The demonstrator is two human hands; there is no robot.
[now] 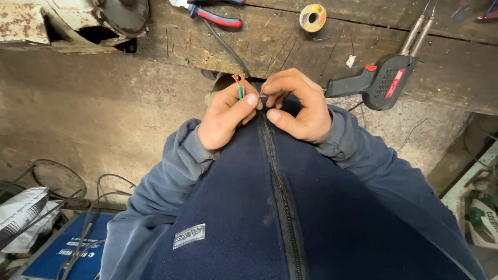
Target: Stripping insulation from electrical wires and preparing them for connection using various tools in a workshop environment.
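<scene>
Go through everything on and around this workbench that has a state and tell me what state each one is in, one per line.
left hand: pinching the green wire
green wire: upright, bare copper strands at its tip
right hand: fingers closed at the wire ends
soldering gun: lying on the bench, not held
pliers: lying flat, unused
solder spool: lying on its side
jacket zipper: closed

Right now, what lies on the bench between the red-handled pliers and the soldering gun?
In the head view, a roll of solder wire lies between the pliers and the soldering gun; otherwise bare worn wood, plus a small white scrap.
</scene>
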